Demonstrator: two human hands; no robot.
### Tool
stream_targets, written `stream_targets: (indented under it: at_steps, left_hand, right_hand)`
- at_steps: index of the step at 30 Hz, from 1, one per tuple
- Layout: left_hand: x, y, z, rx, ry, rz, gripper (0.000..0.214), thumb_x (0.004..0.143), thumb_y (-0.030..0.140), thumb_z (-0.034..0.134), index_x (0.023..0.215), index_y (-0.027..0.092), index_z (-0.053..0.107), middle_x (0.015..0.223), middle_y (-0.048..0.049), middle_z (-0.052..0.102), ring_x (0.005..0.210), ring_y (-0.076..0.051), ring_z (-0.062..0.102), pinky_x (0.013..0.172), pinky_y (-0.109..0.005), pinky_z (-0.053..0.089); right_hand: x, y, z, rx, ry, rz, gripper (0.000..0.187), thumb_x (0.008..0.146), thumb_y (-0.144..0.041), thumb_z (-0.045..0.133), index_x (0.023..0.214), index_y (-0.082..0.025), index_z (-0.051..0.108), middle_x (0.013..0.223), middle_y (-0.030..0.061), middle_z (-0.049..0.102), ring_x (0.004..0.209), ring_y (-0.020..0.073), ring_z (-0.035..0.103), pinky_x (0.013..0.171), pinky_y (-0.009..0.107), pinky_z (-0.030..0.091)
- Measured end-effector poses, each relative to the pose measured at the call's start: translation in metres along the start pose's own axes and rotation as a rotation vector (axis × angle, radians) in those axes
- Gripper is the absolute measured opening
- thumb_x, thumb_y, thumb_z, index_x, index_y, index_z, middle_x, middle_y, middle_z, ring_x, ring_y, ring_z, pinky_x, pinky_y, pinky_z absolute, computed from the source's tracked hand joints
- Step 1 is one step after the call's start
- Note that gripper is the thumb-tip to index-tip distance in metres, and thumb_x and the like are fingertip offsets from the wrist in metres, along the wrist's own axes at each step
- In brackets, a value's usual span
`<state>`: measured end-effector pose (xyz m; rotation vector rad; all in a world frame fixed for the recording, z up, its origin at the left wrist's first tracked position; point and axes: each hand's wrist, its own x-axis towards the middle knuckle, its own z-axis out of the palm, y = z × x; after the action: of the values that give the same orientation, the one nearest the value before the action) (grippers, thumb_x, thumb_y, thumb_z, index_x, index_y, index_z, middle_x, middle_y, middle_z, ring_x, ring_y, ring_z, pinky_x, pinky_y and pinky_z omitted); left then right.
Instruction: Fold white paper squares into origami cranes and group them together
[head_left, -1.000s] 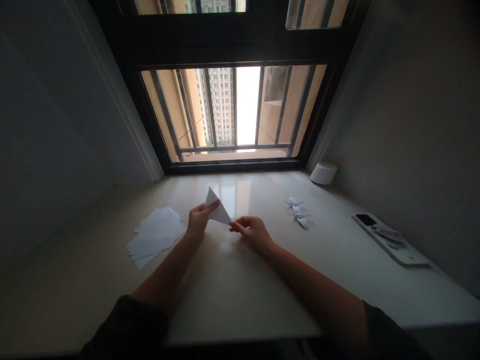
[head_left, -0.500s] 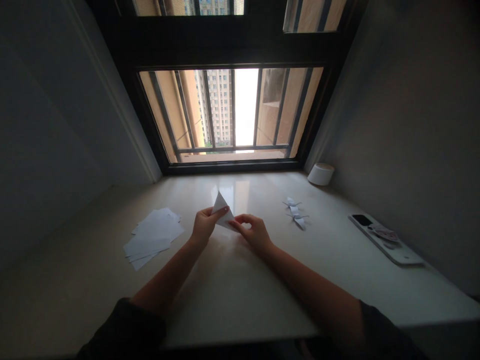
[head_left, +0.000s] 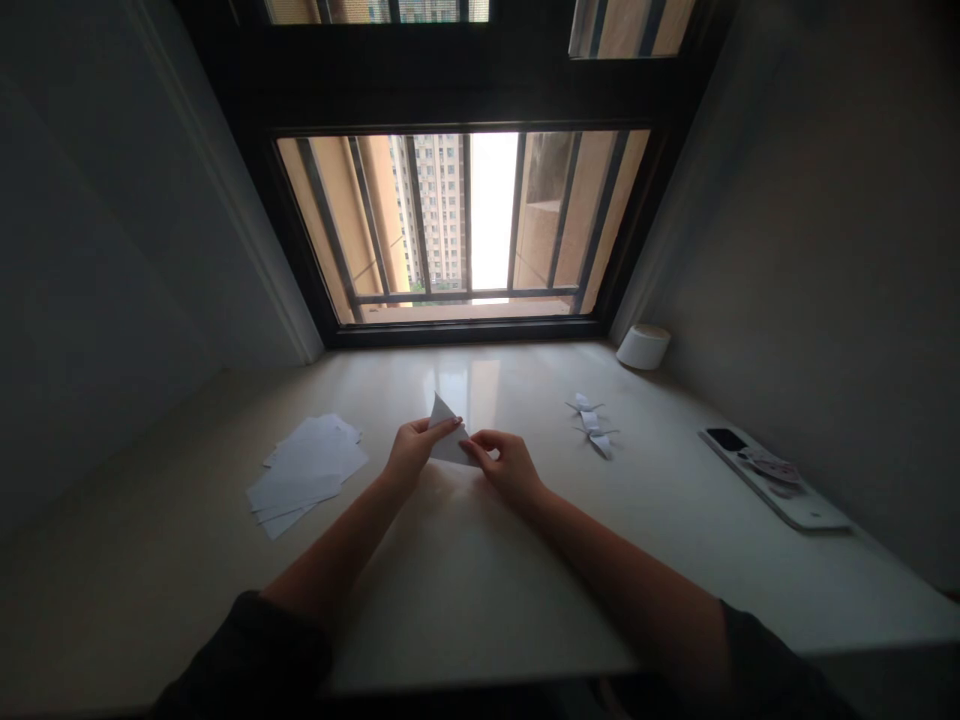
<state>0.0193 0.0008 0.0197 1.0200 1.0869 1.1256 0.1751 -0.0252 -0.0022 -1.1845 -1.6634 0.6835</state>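
Observation:
Between my two hands is a folded sheet of white paper (head_left: 451,448), held just above the sill with one pointed corner upward. My left hand (head_left: 409,452) pinches its left side, the thumb lying across the front. With thumb and forefinger my right hand (head_left: 510,462) grips the paper's right edge. The fingers behind the paper are hidden. To the right lie small folded paper cranes (head_left: 596,438), close together. A loose stack of white paper sheets (head_left: 311,470) lies to the left of my left hand.
The pale windowsill (head_left: 480,590) carries everything. A white phone (head_left: 780,485) with a round grip on its back lies at the right wall. Near the window's right corner stands a white round object (head_left: 643,347). A dark-framed window (head_left: 465,335) closes off the back.
The paper has tilted between my hands; its tip sits slightly lower and its face looks greyer. Both hands keep their hold, almost in the same place.

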Motion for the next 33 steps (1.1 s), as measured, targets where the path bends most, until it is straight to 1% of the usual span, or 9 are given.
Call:
stream_targets:
  at_steps: [4,7,9,12,18,24,29,33]
  left_hand:
    - [0.002,-0.001,0.001,-0.091,0.005,-0.035,0.033,0.056,0.035,0.079,0.076,0.01,0.072,0.07,-0.0082,0.069,0.059,-0.015,0.061,0.059,-0.026,0.048]
    - [0.004,0.0,-0.001,-0.131,0.036,-0.054,0.033,0.055,0.034,0.08,0.076,0.01,0.071,0.068,-0.007,0.068,0.057,-0.014,0.06,0.057,-0.025,0.047]
    - [0.007,0.002,-0.003,-0.132,0.067,-0.046,0.034,0.055,0.035,0.08,0.077,0.01,0.072,0.067,-0.0056,0.067,0.055,-0.013,0.059,0.053,-0.023,0.045]
    - [0.009,0.004,-0.006,-0.115,0.078,-0.015,0.037,0.054,0.037,0.08,0.078,0.011,0.072,0.067,-0.0054,0.067,0.054,-0.012,0.057,0.052,-0.023,0.043]
    - [0.011,0.005,-0.009,-0.12,0.118,0.026,0.04,0.052,0.039,0.08,0.08,0.011,0.073,0.077,-0.0083,0.069,0.061,-0.013,0.057,0.055,-0.023,0.042]
    - [0.014,0.006,-0.014,-0.122,0.181,0.032,0.042,0.051,0.04,0.08,0.081,0.013,0.073,0.087,-0.011,0.07,0.067,-0.014,0.059,0.059,-0.023,0.043]
    - [0.016,0.007,-0.017,-0.119,0.191,0.038,0.039,0.052,0.04,0.08,0.082,0.015,0.073,0.091,-0.0097,0.069,0.073,-0.014,0.06,0.062,-0.023,0.043]
    - [0.015,0.008,-0.014,-0.123,0.213,0.029,0.041,0.053,0.042,0.079,0.083,0.014,0.072,0.093,-0.0093,0.068,0.076,-0.014,0.06,0.062,-0.022,0.043]
  right_hand:
    - [0.0,-0.002,0.001,0.02,-0.005,0.008,0.026,0.082,-0.038,0.055,0.07,-0.019,0.068,0.065,0.0007,0.066,0.063,0.0145,0.056,0.063,0.024,0.041]
    - [0.0,-0.003,0.002,0.014,-0.013,0.007,0.027,0.082,-0.039,0.055,0.07,-0.019,0.068,0.064,0.0006,0.065,0.063,0.0146,0.056,0.062,0.024,0.041]
    - [-0.001,-0.002,0.002,0.005,-0.026,0.002,0.028,0.082,-0.04,0.055,0.069,-0.019,0.067,0.064,0.0004,0.065,0.063,0.0146,0.056,0.061,0.023,0.041]
    - [-0.001,-0.002,0.002,0.009,-0.034,0.003,0.029,0.082,-0.04,0.054,0.069,-0.018,0.067,0.064,0.0004,0.065,0.063,0.0146,0.057,0.061,0.023,0.041]
    - [-0.003,-0.002,0.002,0.003,-0.053,0.002,0.03,0.082,-0.042,0.053,0.068,-0.019,0.067,0.064,0.0005,0.065,0.063,0.0149,0.057,0.061,0.023,0.042]
    - [-0.004,0.0,0.004,0.007,-0.079,0.012,0.032,0.082,-0.044,0.053,0.07,-0.019,0.069,0.064,0.0013,0.065,0.063,0.0155,0.058,0.059,0.024,0.043]
    - [-0.004,0.004,0.006,0.014,-0.088,0.021,0.031,0.081,-0.043,0.054,0.068,-0.018,0.068,0.061,0.0005,0.064,0.06,0.0145,0.056,0.057,0.023,0.042]
    - [-0.003,0.002,0.004,-0.009,-0.092,-0.012,0.03,0.082,-0.041,0.054,0.068,-0.019,0.068,0.063,0.0003,0.065,0.06,0.0141,0.057,0.058,0.023,0.042]
